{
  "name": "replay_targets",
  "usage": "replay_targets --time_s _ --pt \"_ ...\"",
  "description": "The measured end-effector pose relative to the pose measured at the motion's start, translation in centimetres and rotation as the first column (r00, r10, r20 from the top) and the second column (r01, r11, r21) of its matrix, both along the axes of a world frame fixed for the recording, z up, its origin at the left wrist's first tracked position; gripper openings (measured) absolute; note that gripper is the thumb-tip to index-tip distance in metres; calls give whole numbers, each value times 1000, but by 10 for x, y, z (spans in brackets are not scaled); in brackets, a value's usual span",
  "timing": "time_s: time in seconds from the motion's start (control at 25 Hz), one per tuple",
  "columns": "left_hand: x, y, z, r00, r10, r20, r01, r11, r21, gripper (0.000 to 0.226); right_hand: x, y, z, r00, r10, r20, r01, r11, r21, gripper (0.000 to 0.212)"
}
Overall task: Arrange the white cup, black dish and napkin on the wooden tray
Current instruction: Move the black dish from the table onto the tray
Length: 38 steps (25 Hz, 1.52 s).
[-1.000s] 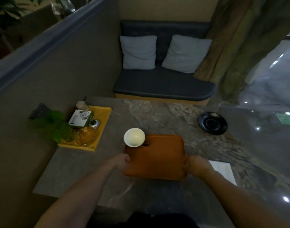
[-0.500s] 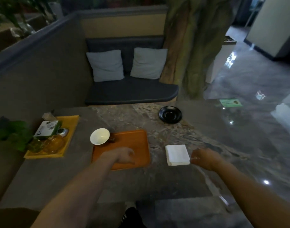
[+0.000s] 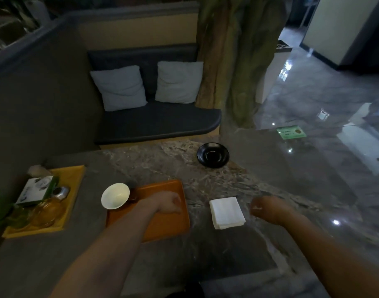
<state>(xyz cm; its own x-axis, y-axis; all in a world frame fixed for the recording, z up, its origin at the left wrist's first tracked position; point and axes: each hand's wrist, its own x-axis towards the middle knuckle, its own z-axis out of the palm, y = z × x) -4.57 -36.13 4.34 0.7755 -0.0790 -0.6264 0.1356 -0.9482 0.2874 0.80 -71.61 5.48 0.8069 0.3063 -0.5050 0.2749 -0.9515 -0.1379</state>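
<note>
The orange-brown wooden tray (image 3: pixel 162 224) lies on the stone table near me. A white cup (image 3: pixel 115 195) stands at the tray's far left corner, overlapping its edge. My left hand (image 3: pixel 168 202) rests over the tray with fingers curled and nothing in it. A folded white napkin (image 3: pixel 226 212) lies on the table just right of the tray. My right hand (image 3: pixel 270 209) hovers to the right of the napkin, fingers loosely curled, apart from it. The black dish (image 3: pixel 213 155) sits farther back on the table, untouched.
A yellow tray (image 3: pixel 75 177) at the left holds a green-white box, a glass bottle and a small metal object, with a green plant beside it. A dark bench with two grey cushions (image 3: pixel 119 89) stands beyond the table. Glossy floor lies to the right.
Both hands have let go of the wooden tray's sides. My view has swung right, then barely moved. My right hand shifted over beside the napkin; the left now rests over the tray.
</note>
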Motion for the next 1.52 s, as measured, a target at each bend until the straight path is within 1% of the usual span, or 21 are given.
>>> replay_targets --time_s 0.16,0.32,0.56,0.64,0.72,0.84,0.88,0.96,1.08,1.2,1.28,1.4,1.52 --pt "39 12 -9 998 -55 -11 55 998 -6 42 25 13 -8 1000 -4 7 4 1000 -19 30" --pt "77 26 -26 996 -81 -36 82 996 28 47 50 25 -23 1000 16 -24 -17 999 -44 34" --pt "125 41 -40 992 -115 -59 116 993 19 46 84 41 -37 999 3 -46 -4 1000 -28 36" --pt "138 42 -47 994 -90 -56 91 996 11 45 99 43 -44 998 -5 -70 3 1000 -22 41" --pt "151 42 -53 997 -41 -66 40 999 -20 51 116 44 -48 995 -2 -98 -2 999 -44 45" --pt "172 42 -59 998 18 -63 -22 998 -56 63 142 43 -52 997 3 -77 -8 998 -64 43" --pt "173 43 -57 998 13 -58 -16 999 -48 64 144 46 -50 998 1 -67 -6 998 -63 45" --pt "211 31 -76 998 5 -68 -7 1000 -28 67 181 38 -65 996 -3 -91 -4 997 -72 58" --pt "221 24 -76 999 -28 -24 28 1000 -9 75 195 44 -67 998 -11 -64 7 998 -64 76" --pt "243 16 -85 999 -21 30 18 997 77 85 224 47 -83 998 -19 -56 18 1000 -24 87" --pt "246 12 -89 999 -3 40 -2 994 108 93 236 53 -95 994 -36 -101 35 999 -5 101" --pt "248 7 -100 996 58 68 -62 996 63 109 247 61 -115 982 -77 -174 80 997 11 118" --pt "245 4 -115 994 92 60 -94 995 34 122 251 68 -131 984 -79 -160 88 995 49 122"
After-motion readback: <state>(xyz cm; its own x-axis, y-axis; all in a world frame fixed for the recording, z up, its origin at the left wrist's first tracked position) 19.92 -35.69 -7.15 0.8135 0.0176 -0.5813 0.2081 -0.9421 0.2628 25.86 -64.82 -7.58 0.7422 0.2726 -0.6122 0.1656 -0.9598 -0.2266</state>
